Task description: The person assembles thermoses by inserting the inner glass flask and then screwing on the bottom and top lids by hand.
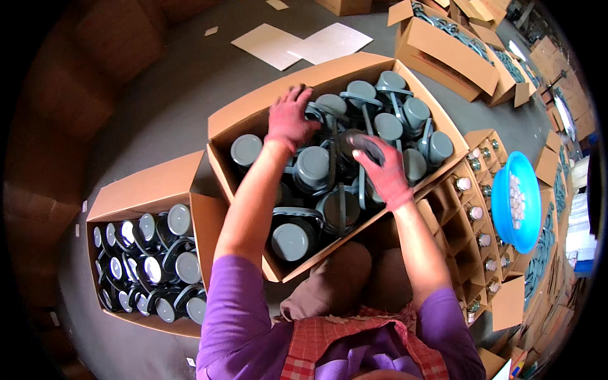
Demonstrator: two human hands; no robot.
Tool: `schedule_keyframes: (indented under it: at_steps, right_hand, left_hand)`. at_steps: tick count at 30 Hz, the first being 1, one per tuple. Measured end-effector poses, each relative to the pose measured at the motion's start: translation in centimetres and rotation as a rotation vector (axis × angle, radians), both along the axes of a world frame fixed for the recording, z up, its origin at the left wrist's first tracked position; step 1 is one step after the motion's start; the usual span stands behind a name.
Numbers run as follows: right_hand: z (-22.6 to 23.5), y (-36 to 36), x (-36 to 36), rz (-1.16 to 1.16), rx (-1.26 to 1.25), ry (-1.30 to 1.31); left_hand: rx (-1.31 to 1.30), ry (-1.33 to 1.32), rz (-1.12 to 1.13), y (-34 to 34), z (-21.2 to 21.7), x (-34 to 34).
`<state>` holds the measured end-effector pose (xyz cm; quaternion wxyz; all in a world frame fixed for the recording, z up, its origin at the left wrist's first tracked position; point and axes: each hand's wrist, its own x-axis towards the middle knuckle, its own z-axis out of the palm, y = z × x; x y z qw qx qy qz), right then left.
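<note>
My left hand (291, 121), in a red glove with dark fingertips, reaches over the far left part of a large cardboard box (297, 81). Its fingers are spread above the dark grey cylindrical containers packed inside. Near the middle of the box is my right hand (384, 170), gloved the same way, with fingers bent together and the thumb close to them. Whatever lies between those fingers is hidden. Beside it sits a grey container (352, 143). Several more containers with dark strap-like handles surround both hands, among them one with a round grey top (313, 166) between my forearms.
At left, another carton (147, 177) holds more grey-topped containers. To the right stand a divided carton (467, 235) with small white-capped jars and a blue basin (506, 209) of white round pieces. Cartons of blue-green parts (451, 58) fill the far right. White sheets (329, 42) lie on the floor.
</note>
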<state>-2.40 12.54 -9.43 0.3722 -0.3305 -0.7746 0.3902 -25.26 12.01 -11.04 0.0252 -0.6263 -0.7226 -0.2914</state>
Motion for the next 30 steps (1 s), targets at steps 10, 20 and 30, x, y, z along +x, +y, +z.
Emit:
schedule_keyframes:
  at_steps: [10, 20, 30]
  right_hand:
    - [-3.6, -7.2, 15.0, -0.124, -0.457, 0.031]
    - [-3.2, -7.7, 11.5, -0.085, -0.695, 0.459]
    - [0.4, -0.5, 19.2, -0.132, -0.69, 1.231]
  left_hand:
    - [-0.52, 0.3, 0.11, -0.7, -3.0, -1.5]
    - [0.442, 0.305, -0.067, -15.3, 21.6, 8.6]
    - [0.061, 0.22, -1.069, -28.0, 14.7, 18.3]
